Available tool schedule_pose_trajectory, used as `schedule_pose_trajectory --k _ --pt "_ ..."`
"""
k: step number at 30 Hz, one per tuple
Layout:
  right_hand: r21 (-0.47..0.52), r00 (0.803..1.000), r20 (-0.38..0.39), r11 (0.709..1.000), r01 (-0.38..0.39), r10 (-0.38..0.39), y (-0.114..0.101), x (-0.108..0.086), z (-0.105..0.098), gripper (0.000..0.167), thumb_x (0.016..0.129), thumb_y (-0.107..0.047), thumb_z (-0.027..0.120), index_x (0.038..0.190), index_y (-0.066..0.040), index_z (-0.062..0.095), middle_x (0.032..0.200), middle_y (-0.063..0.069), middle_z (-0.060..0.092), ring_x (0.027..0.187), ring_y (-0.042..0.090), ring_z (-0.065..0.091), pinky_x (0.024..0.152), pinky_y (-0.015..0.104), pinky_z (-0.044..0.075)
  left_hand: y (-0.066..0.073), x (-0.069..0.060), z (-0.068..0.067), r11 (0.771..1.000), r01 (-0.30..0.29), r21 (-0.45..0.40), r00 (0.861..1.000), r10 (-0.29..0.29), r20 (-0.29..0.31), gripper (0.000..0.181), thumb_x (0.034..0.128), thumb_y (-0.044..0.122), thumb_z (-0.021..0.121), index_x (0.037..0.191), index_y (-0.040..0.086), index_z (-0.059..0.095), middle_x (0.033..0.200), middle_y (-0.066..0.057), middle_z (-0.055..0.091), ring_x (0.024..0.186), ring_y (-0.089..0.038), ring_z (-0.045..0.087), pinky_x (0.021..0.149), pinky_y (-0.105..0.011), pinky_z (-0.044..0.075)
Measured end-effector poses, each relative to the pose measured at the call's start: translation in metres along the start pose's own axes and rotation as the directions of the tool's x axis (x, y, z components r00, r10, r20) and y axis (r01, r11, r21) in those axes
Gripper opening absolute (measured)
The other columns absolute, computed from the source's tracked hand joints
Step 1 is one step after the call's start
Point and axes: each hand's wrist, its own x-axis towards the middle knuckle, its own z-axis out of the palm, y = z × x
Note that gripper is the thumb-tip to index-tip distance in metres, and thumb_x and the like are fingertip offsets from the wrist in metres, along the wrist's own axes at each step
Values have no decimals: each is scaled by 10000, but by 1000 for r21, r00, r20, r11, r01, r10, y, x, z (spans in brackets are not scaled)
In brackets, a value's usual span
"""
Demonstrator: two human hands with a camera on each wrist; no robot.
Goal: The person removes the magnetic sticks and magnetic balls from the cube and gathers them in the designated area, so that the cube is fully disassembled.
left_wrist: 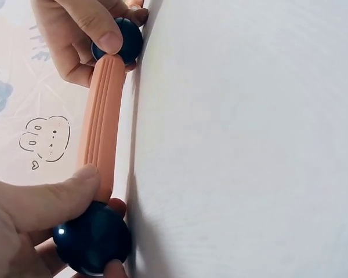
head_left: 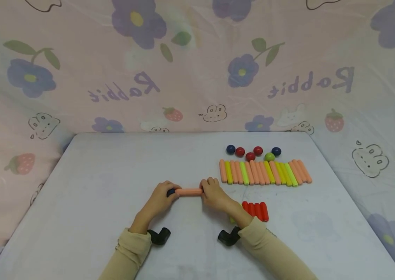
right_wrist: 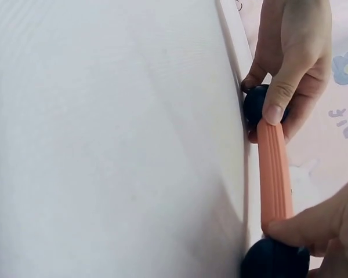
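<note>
An orange ridged toy rod [head_left: 188,192] lies level between both hands, with a dark blue ball [left_wrist: 95,237] at its left end and another dark blue ball [right_wrist: 275,260] at its right end. My left hand [head_left: 162,197] grips the left ball between thumb and fingers, its thumb reaching the rod's end. At the other side, my right hand [head_left: 215,194] pinches the right ball, thumb tip on the joint with the rod. Both wrist views show the balls touching the rod's ends, close above or on the white table; the fingers partly cover the balls.
Behind the right hand lies a row of orange, yellow and green rods [head_left: 260,173]. Loose red, blue and green balls [head_left: 250,156] sit beyond it. Several red rods [head_left: 258,211] lie beside the right forearm, which partly hides a yellow-green one. A patterned curtain [head_left: 190,77] surrounds the table [head_left: 113,163].
</note>
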Motion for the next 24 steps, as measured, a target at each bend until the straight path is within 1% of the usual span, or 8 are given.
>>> schedule_pose_trajectory --k 4,10,15,18,20,22,23,24 --pt "54 1000 -9 998 11 -10 3 1 1 99 865 51 525 958 21 506 910 157 463 863 264 359 750 315 279 0 0 -1 1000 3 -16 1000 -3 9 198 885 73 658 1070 26 708 1099 -165 678 1102 -359 591 999 -511 443" --pt "112 1000 18 994 -13 11 7 2 0 99 887 31 518 986 22 517 951 159 479 875 245 354 757 293 261 -1 1 -1 1000 3 -21 1000 -3 16 196 890 73 651 1073 26 706 1109 -166 677 1108 -362 589 1001 -514 441" --pt "152 997 61 987 -57 48 7 3 -5 113 914 8 513 1026 12 532 1011 164 507 931 264 404 822 347 357 -2 2 -1 1000 1 -31 1000 -1 18 200 892 73 649 1079 26 704 1126 -171 675 1115 -367 586 1008 -514 438" --pt "187 997 69 981 -48 35 9 3 -8 118 924 -1 496 1031 25 538 1026 173 525 937 266 453 848 387 409 -1 1 -2 999 -3 -34 1000 3 13 202 888 73 654 1078 26 704 1123 -169 677 1110 -364 589 1005 -511 440" --pt "223 997 77 974 -47 30 11 4 -9 120 932 -11 485 1030 31 539 1027 170 535 935 253 476 855 378 423 -1 1 -2 999 -2 -39 1000 3 10 202 886 72 656 1076 26 704 1120 -169 678 1107 -364 589 1002 -513 439" --pt "265 994 97 962 -66 42 12 5 -11 126 942 -28 479 1037 30 539 1035 167 544 945 243 497 865 365 432 -1 1 -2 999 3 -47 1000 -2 12 203 887 74 655 1078 26 703 1123 -169 678 1114 -366 586 1008 -516 435" --pt "283 993 111 956 -80 50 13 6 -12 128 950 -38 476 1041 26 539 1038 163 548 950 241 503 860 352 434 -1 0 -3 999 8 -53 1000 -7 14 204 889 75 653 1080 26 702 1126 -168 678 1120 -367 584 1012 -518 431" --pt "310 989 130 944 -113 75 14 7 -13 130 959 -56 477 1049 11 543 1047 148 551 961 230 500 860 338 429 -1 0 -3 998 13 -60 1000 -12 16 205 890 75 651 1083 27 702 1130 -168 677 1128 -367 581 1018 -520 428"
